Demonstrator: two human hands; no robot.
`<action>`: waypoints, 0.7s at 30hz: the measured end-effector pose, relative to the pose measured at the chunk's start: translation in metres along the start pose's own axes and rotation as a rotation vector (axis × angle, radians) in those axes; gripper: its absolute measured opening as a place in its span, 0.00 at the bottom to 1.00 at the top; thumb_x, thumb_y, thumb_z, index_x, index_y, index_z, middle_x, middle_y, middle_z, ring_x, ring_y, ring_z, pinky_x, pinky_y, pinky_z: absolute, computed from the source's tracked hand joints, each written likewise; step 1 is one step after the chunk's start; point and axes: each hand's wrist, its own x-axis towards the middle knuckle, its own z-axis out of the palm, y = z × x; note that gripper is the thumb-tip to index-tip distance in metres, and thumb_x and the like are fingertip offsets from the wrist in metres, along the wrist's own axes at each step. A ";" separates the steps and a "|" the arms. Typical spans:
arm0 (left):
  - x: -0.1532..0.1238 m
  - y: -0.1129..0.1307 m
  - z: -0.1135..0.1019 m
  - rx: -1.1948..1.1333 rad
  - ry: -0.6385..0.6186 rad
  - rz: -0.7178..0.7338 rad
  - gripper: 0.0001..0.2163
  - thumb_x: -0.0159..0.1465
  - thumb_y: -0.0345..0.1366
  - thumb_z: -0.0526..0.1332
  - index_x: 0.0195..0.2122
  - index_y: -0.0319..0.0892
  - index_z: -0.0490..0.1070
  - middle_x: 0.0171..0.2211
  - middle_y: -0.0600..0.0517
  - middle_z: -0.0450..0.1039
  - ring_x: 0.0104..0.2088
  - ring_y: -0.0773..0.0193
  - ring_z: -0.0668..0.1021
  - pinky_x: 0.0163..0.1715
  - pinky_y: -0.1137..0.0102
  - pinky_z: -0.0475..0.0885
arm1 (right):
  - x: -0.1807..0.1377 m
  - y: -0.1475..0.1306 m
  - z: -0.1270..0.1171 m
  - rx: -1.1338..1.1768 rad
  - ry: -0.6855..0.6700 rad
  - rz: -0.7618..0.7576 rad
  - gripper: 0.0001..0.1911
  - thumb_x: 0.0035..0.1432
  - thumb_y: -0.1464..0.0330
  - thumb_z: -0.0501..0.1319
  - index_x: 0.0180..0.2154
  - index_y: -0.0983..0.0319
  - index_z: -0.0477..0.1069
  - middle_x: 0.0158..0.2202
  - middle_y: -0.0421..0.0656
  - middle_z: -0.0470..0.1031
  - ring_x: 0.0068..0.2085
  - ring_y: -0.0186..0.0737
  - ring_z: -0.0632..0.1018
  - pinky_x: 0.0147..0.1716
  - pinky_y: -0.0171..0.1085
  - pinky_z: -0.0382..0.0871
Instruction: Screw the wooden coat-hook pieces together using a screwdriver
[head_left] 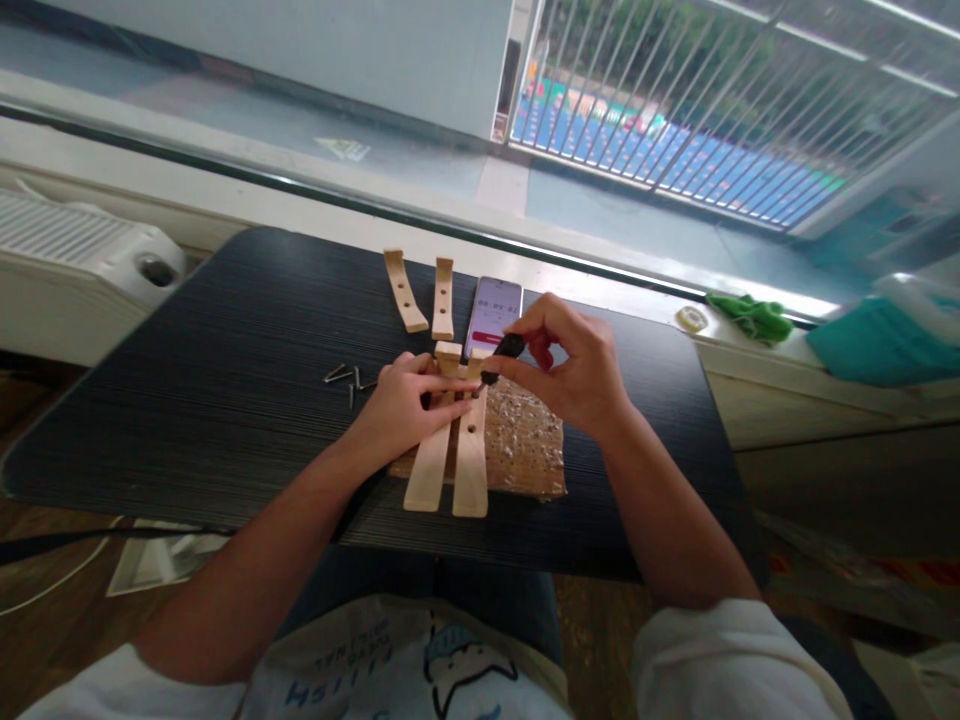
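Pinched in the fingers of my right hand [574, 360] is a black-handled screwdriver [510, 348], tilted with its shaft pointing down at a light wooden piece [470, 480]. My left hand [409, 400] lies across this piece and a second wooden piece [427, 482] beside it. Its thumb and index finger close in around the screwdriver's tip; what is between them is too small to make out. A dark hole shows in the right-hand piece below the fingertips. Both pieces rest on a brown block [529, 440] with a shiny, pitted top, their wide ends overhanging its near edge.
Two curved wooden pieces with holes, one on the left [405, 292] and one on the right [443, 300], lie farther back on the black table [225, 400]. A phone [495, 305] lies behind the block. Several screws [351, 385] are scattered left of my left hand. A green cloth [750, 317] is on the windowsill.
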 end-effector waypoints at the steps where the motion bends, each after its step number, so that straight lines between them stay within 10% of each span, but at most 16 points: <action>1: 0.000 0.000 0.000 0.002 0.000 -0.002 0.11 0.57 0.37 0.69 0.42 0.51 0.81 0.38 0.50 0.76 0.41 0.57 0.71 0.50 0.57 0.68 | 0.000 0.000 0.000 -0.005 0.000 0.005 0.12 0.52 0.64 0.68 0.29 0.59 0.65 0.22 0.31 0.61 0.22 0.24 0.61 0.23 0.32 0.59; 21: -0.001 -0.001 -0.001 0.016 -0.010 0.003 0.11 0.58 0.38 0.68 0.43 0.51 0.80 0.38 0.50 0.75 0.41 0.56 0.71 0.50 0.56 0.68 | -0.004 -0.001 0.008 -0.032 0.076 0.054 0.14 0.49 0.65 0.69 0.30 0.58 0.63 0.23 0.31 0.63 0.21 0.25 0.63 0.22 0.32 0.61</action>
